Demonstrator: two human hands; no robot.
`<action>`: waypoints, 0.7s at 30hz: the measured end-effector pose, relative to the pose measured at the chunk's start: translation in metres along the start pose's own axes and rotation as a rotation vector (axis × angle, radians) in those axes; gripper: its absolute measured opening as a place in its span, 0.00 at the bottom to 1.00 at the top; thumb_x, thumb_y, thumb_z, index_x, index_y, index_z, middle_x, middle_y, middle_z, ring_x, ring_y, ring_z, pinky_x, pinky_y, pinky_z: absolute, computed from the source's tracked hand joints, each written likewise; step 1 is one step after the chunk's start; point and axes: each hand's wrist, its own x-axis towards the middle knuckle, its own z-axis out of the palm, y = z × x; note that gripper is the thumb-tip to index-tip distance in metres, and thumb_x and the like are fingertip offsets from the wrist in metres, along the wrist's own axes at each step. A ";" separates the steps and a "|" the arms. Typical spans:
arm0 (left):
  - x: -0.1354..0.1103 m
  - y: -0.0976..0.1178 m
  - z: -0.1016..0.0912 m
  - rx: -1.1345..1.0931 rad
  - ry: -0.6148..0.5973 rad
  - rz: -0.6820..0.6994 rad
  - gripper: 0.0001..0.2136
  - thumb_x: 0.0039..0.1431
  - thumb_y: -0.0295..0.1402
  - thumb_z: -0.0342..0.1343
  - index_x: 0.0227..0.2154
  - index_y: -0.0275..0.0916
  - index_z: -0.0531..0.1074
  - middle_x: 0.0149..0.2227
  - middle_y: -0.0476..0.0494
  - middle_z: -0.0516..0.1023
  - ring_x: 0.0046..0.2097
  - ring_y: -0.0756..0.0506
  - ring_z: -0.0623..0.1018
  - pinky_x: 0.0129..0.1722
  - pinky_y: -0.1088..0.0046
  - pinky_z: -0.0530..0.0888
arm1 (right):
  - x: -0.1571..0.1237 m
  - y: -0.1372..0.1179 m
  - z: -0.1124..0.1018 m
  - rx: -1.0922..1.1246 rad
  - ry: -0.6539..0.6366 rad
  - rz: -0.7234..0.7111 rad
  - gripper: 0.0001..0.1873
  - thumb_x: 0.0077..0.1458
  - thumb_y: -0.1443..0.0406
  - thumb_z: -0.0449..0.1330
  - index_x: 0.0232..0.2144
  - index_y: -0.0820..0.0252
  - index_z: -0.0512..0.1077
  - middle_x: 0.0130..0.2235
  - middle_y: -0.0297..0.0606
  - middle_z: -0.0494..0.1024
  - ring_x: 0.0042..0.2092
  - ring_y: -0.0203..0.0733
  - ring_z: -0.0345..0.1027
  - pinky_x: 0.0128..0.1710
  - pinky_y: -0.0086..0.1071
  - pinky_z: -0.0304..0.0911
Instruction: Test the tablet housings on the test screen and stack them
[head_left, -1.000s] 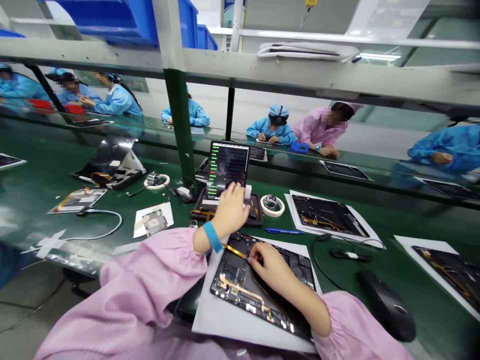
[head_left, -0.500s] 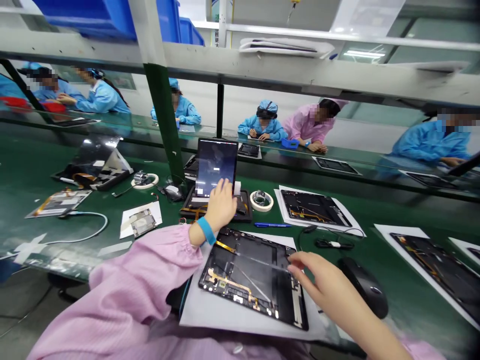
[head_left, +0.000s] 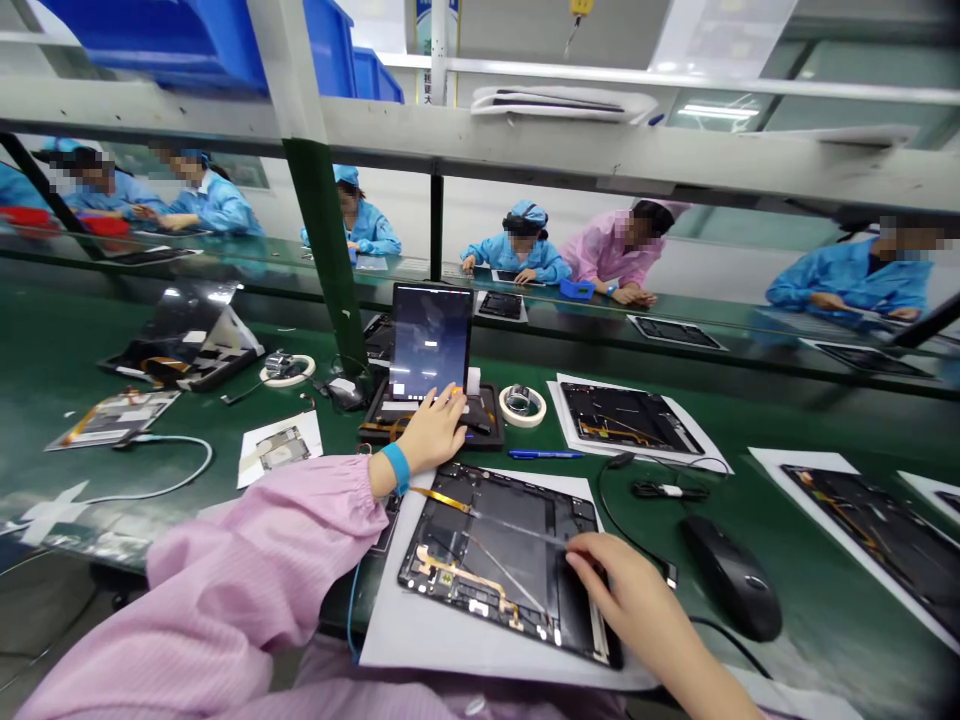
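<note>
My left hand (head_left: 433,432) is stretched out, fingers extended, at the lower edge of a lit upright tablet screen (head_left: 431,340). The screen stands in a black tray-like base (head_left: 489,430); what the fingertips touch is hidden. In front of me lies an opened tablet housing (head_left: 510,560) on white sheets (head_left: 420,640), with a gold flex cable (head_left: 442,498) at its upper left. A thin translucent strip (head_left: 517,527) crosses the housing towards my right hand (head_left: 619,580). That hand's thumb and index are close together over the housing's right part; what they pinch is unclear.
A blue pen (head_left: 545,454), a tape roll (head_left: 523,406) and another housing (head_left: 630,420) lie behind. To the right are a black mouse (head_left: 731,577) and cables. A circuit board (head_left: 281,447) sits on paper at left. Co-workers sit across the bench.
My left hand has come down from the lit screen towards its lower edge. My right hand has shifted slightly left and down over the housing.
</note>
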 end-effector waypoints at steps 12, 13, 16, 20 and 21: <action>0.000 -0.021 -0.035 0.069 0.087 -0.195 0.25 0.62 0.33 0.41 0.60 0.29 0.58 0.63 0.34 0.61 0.65 0.37 0.57 0.59 0.57 0.60 | 0.000 0.012 0.012 0.062 0.057 -0.068 0.11 0.62 0.61 0.50 0.35 0.53 0.72 0.36 0.40 0.77 0.40 0.44 0.72 0.42 0.38 0.68; -0.001 -0.025 -0.036 0.080 0.098 -0.235 0.25 0.62 0.33 0.41 0.61 0.28 0.57 0.63 0.33 0.61 0.64 0.36 0.58 0.58 0.57 0.61 | 0.000 0.012 0.013 0.063 0.066 -0.073 0.11 0.62 0.61 0.50 0.35 0.53 0.72 0.36 0.40 0.77 0.40 0.44 0.72 0.41 0.38 0.68; -0.006 -0.036 -0.035 0.111 0.128 -0.304 0.26 0.61 0.33 0.41 0.61 0.25 0.56 0.63 0.31 0.60 0.63 0.35 0.60 0.55 0.57 0.63 | 0.001 0.015 0.018 0.053 0.073 -0.081 0.10 0.62 0.61 0.51 0.34 0.53 0.72 0.36 0.40 0.76 0.40 0.44 0.71 0.41 0.37 0.68; -0.006 -0.048 -0.028 0.127 0.181 -0.342 0.25 0.61 0.33 0.42 0.60 0.27 0.57 0.64 0.31 0.59 0.63 0.35 0.59 0.54 0.58 0.63 | 0.002 0.019 0.023 0.034 0.064 -0.105 0.11 0.63 0.60 0.50 0.36 0.54 0.71 0.36 0.40 0.75 0.40 0.44 0.71 0.41 0.37 0.67; -0.005 -0.051 -0.026 0.129 0.194 -0.343 0.25 0.61 0.33 0.42 0.60 0.27 0.57 0.64 0.32 0.59 0.63 0.35 0.59 0.55 0.58 0.62 | 0.002 0.020 0.023 0.032 0.063 -0.113 0.11 0.63 0.60 0.50 0.36 0.54 0.71 0.37 0.40 0.75 0.40 0.43 0.70 0.41 0.37 0.67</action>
